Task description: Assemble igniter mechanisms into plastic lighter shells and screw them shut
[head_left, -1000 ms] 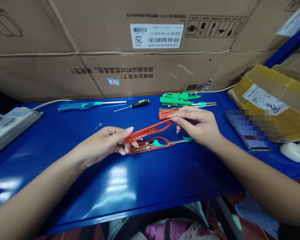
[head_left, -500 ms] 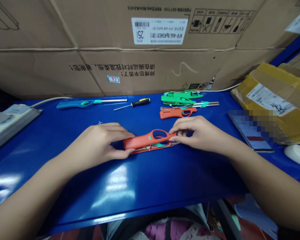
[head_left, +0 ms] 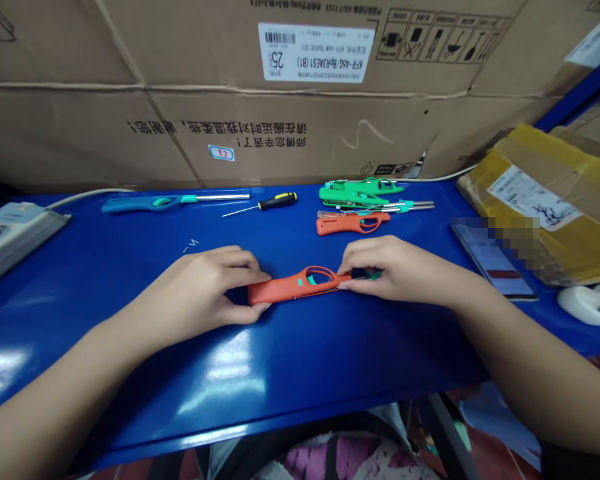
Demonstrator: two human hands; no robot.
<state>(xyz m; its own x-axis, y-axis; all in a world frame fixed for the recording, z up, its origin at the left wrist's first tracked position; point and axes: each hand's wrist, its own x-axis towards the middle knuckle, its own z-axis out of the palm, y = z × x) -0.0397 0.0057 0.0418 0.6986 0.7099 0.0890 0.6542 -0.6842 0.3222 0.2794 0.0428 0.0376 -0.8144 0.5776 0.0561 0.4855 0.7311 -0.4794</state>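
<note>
An orange lighter casing [head_left: 285,287] lies across the blue table between my hands, its two halves nearly together, with a teal part showing in its loop. My left hand [head_left: 225,283] grips its wide left end between thumb and fingers. At the narrow right end, my right hand [head_left: 380,270] pinches the casing; a bit of teal shows under those fingers. Behind are green casing parts [head_left: 360,193], another orange casing [head_left: 350,224], a blue lighter [head_left: 145,204] with a metal tube, and a black and yellow screwdriver [head_left: 277,201]. Several small screws [head_left: 193,244] lie behind my left hand.
A large cardboard box [head_left: 180,153] stands along the table's back. On the right are a taped box [head_left: 575,233], a phone [head_left: 500,267] and a white object [head_left: 590,303]. A power strip [head_left: 20,230] lies at the left, its cable running behind.
The upper orange half has come down onto the lower one, closing the gap that showed wires and inner parts. Both hands keep their grip. The view has shifted slightly.
</note>
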